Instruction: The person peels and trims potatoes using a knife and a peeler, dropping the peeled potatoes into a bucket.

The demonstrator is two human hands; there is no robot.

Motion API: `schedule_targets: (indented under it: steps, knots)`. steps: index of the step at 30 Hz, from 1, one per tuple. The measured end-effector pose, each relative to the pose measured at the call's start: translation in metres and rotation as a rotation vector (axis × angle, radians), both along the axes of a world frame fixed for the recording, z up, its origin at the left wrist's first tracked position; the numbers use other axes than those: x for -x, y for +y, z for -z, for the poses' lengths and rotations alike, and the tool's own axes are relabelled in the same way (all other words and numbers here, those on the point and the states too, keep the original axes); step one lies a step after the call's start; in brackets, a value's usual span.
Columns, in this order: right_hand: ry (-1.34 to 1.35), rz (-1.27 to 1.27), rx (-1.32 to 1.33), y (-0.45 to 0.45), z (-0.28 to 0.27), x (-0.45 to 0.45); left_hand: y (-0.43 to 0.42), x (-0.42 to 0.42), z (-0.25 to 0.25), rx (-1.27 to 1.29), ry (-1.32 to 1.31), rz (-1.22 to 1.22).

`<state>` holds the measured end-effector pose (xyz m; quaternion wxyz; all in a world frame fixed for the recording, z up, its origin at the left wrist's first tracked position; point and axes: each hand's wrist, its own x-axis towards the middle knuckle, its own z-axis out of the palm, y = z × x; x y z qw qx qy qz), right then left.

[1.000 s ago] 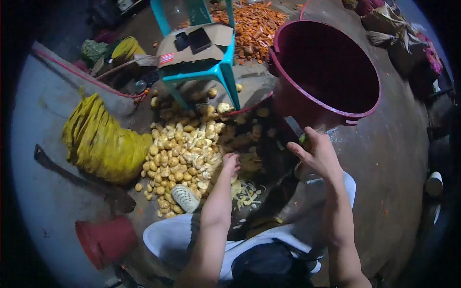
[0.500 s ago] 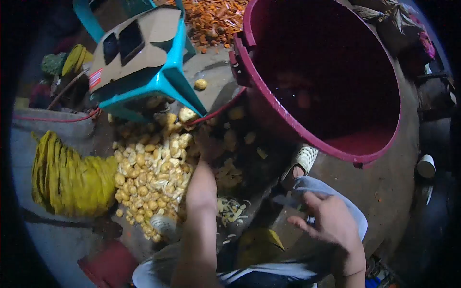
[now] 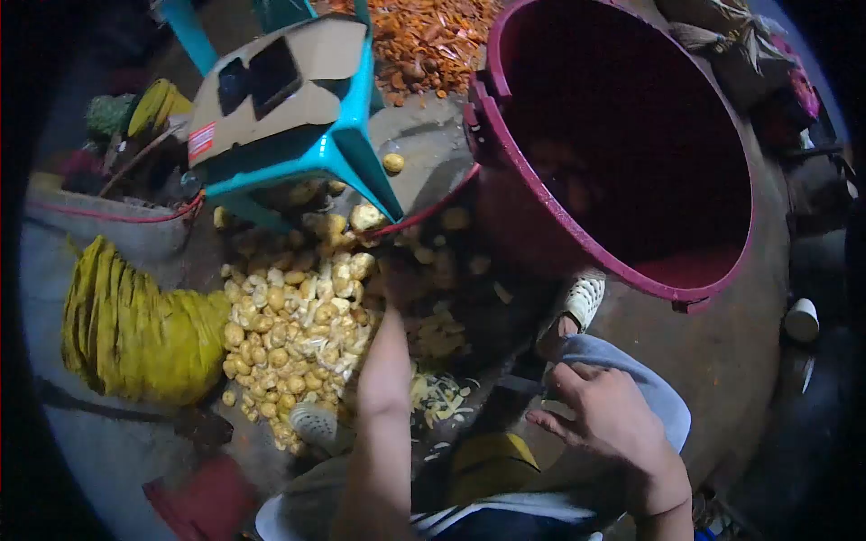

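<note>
My left hand [image 3: 390, 270] reaches into the shadow at the right side of a heap of pale yellow, potato-like vegetables [image 3: 293, 329]; its fingers are too dark to make out. Over my right knee, my right hand [image 3: 595, 406] is closed, thumb toward the fingers, around a tool whose dark, blurred blade [image 3: 519, 383] points left. Thin peelings [image 3: 437, 397] lie on the floor between my arms, near a yellow object [image 3: 492, 460].
A large maroon tub [image 3: 577, 221] stands tilted at upper right. The turquoise chair [image 3: 334, 153] bears cardboard [image 3: 325, 54] and two dark devices. Orange pieces [image 3: 424, 45] lie behind. A yellow sack [image 3: 144, 329] is left, a red bucket [image 3: 207, 496] lower left.
The view has shifted closer to the tub and chair. My left hand has moved up along the heap into shadow. My right hand has dropped from beside the tub to my knee.
</note>
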<state>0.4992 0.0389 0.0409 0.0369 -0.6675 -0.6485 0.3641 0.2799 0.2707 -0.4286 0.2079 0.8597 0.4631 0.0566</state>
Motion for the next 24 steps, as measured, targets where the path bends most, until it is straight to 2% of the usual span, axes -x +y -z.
schedule_targets:
  steps: [4, 8, 13, 15, 17, 21, 24]
  knots:
    - [0.048, -0.048, 0.016, -0.005, -0.011, 0.006, -0.009, 0.000, -0.009, -0.205, -0.024, -0.071]
    - [0.033, -0.007, 0.072, -0.006, -0.003, 0.001, -0.013, -0.016, 0.009, -0.339, -0.042, -0.073]
    - [-0.006, 0.034, 0.049, -0.001, 0.009, -0.011, -0.010, -0.039, 0.020, -0.057, 0.041, -0.067]
    - [-0.018, 0.005, 0.033, 0.002, 0.009, -0.013, -0.010, -0.036, 0.017, 0.019, -0.031, -0.130]
    - [-0.007, 0.011, 0.042, 0.004, 0.006, -0.013, -0.014, -0.030, 0.006, 0.144, -0.246, -0.243]
    - [-0.018, 0.017, 0.013, 0.001, 0.005, -0.004, -0.043, -0.024, -0.067, 0.993, -1.234, -0.643]
    - [-0.010, 0.013, -0.010, -0.004, 0.005, 0.006, -0.077, -0.013, -0.137, 1.392, -1.650, -0.807]
